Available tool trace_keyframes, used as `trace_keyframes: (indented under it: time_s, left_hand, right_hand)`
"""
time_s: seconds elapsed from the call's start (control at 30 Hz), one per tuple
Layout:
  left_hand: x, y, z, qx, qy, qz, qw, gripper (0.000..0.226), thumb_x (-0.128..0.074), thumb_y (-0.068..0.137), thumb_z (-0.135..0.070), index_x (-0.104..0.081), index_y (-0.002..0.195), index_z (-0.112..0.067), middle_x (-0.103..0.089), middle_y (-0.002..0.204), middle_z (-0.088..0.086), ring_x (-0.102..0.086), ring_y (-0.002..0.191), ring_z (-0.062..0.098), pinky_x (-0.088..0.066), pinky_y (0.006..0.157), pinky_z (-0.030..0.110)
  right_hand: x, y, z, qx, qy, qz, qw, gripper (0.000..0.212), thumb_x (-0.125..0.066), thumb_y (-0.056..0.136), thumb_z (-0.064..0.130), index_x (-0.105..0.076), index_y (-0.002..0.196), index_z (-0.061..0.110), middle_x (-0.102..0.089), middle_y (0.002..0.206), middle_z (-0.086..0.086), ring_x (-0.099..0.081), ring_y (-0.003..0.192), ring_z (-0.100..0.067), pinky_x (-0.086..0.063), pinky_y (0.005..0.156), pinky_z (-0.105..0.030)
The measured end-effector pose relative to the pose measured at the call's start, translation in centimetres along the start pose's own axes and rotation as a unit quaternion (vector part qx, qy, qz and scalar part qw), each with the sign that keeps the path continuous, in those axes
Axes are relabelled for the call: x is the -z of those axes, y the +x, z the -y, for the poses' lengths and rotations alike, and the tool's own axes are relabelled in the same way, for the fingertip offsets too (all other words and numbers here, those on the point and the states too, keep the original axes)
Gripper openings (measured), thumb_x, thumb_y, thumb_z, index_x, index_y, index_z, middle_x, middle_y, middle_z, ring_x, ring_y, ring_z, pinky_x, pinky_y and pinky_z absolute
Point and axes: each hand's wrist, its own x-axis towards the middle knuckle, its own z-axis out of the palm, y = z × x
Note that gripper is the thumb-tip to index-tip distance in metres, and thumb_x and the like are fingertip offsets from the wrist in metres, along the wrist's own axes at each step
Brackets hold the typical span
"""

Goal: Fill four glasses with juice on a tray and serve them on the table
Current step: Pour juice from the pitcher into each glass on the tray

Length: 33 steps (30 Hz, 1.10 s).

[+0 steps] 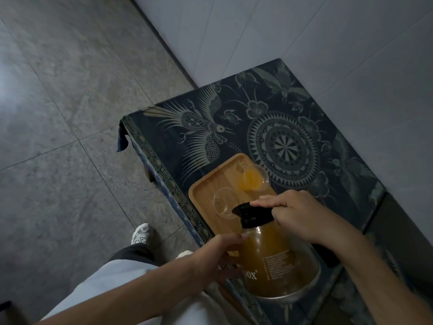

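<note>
A wooden tray (208, 184) lies on the dark patterned table (269, 127). On it stand a glass with orange juice (254, 178) at the far end and an empty glass (225, 202) nearer to me. A glass jug of juice (278, 261) with a black lid (251, 213) is tilted over the tray, its spout by the empty glass. My right hand (297, 214) grips the jug at its handle, fingers resting on the lid. My left hand (218, 256) presses against the jug's side. The jug hides the tray's near end.
The table stands in a corner against a pale tiled wall (304, 38). Grey stone floor (70, 113) spreads to the left. My white shoe (143, 233) and dark trouser leg are by the table's near left edge.
</note>
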Motion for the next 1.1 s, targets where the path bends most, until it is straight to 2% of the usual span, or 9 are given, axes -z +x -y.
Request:
trace_keyframes:
  time_s: [0.17,0.27,0.33,0.47,0.63,0.7,0.77,0.93,1.1]
  left_hand:
    - [0.1,0.0,-0.2,0.004,-0.001,0.002,1.0,0.036,-0.067,0.092,-0.04,-0.074,0.12,-0.018,-0.078,0.115,0.0,-0.072,0.109,0.018,-0.059,0.071,0.026]
    - [0.2,0.3,-0.3,0.006,0.003,0.004,1.0,0.041,-0.068,0.091,-0.042,-0.072,0.123,-0.018,-0.075,0.123,0.003,-0.069,0.114,0.021,-0.057,0.081,0.031]
    - [0.3,0.5,-0.3,0.002,0.006,0.007,1.0,0.041,-0.068,0.09,-0.043,-0.073,0.122,-0.018,-0.074,0.124,0.003,-0.068,0.116,0.022,-0.056,0.088,0.034]
    - [0.5,0.7,-0.3,0.002,0.001,0.01,1.0,0.041,-0.069,0.09,-0.042,-0.074,0.121,-0.017,-0.074,0.124,0.004,-0.068,0.116,0.024,-0.057,0.092,0.037]
    - [0.5,0.6,-0.6,0.012,-0.005,0.015,1.0,0.046,-0.067,0.091,-0.042,-0.07,0.126,-0.013,-0.07,0.132,0.009,-0.067,0.12,0.026,-0.057,0.085,0.033]
    - [0.5,0.6,-0.8,0.015,-0.007,0.019,1.0,0.046,-0.066,0.092,-0.042,-0.069,0.127,-0.013,-0.07,0.132,0.009,-0.067,0.117,0.025,-0.057,0.083,0.032]
    - [0.5,0.6,-0.9,0.019,-0.004,0.021,1.0,0.045,-0.065,0.092,-0.042,-0.068,0.127,-0.013,-0.07,0.133,0.009,-0.067,0.117,0.024,-0.057,0.082,0.031]
    - [0.7,1.0,-0.8,0.026,-0.001,0.019,0.999,0.049,-0.069,0.09,-0.045,-0.068,0.128,-0.015,-0.07,0.132,0.009,-0.066,0.122,0.027,-0.057,0.094,0.035]
    - [0.7,1.2,-0.8,0.031,0.001,0.023,0.999,0.049,-0.067,0.091,-0.045,-0.067,0.128,-0.013,-0.07,0.131,0.009,-0.066,0.12,0.027,-0.057,0.09,0.034]
  right_hand:
    - [0.3,0.3,0.4,-0.009,0.004,0.011,1.0,0.055,-0.047,0.092,0.009,-0.068,0.126,0.048,-0.055,0.149,0.014,-0.045,0.139,-0.006,-0.033,0.105,-0.023]
    - [0.5,0.5,0.8,-0.021,0.003,0.016,1.0,0.056,-0.047,0.091,0.007,-0.069,0.126,0.045,-0.057,0.146,0.015,-0.045,0.139,-0.005,-0.032,0.114,-0.025]
    - [0.5,0.7,1.0,-0.033,-0.003,0.02,0.999,0.056,-0.047,0.09,0.009,-0.07,0.124,0.046,-0.062,0.14,0.015,-0.055,0.133,-0.012,-0.039,0.113,-0.029]
    - [0.4,1.3,1.0,-0.038,-0.019,0.02,0.999,0.057,-0.045,0.082,0.017,-0.069,0.113,0.058,-0.073,0.121,0.01,-0.066,0.117,-0.032,-0.052,0.102,-0.054]
    - [0.5,2.0,1.0,-0.038,-0.014,0.021,0.999,0.059,-0.042,0.079,0.02,-0.061,0.095,0.073,-0.075,0.116,0.007,-0.073,0.095,-0.03,-0.061,0.085,-0.046]
    - [0.5,2.2,0.9,-0.039,-0.017,0.021,0.999,0.059,-0.042,0.077,0.021,-0.061,0.092,0.075,-0.075,0.116,0.006,-0.073,0.094,-0.03,-0.061,0.085,-0.048]
    - [0.6,2.4,0.8,-0.038,-0.018,0.024,0.999,0.059,-0.042,0.078,0.02,-0.061,0.094,0.074,-0.076,0.115,0.005,-0.073,0.092,-0.03,-0.061,0.083,-0.047]
    - [0.8,3.0,0.4,-0.043,-0.022,0.037,0.998,0.061,-0.043,0.08,0.017,-0.066,0.105,0.067,-0.077,0.11,0.003,-0.064,0.06,-0.024,-0.053,0.058,-0.036]
    - [0.9,3.2,0.3,-0.048,-0.023,0.04,0.998,0.061,-0.043,0.082,0.015,-0.067,0.106,0.065,-0.078,0.106,0.002,-0.062,0.059,-0.029,-0.051,0.056,-0.039]
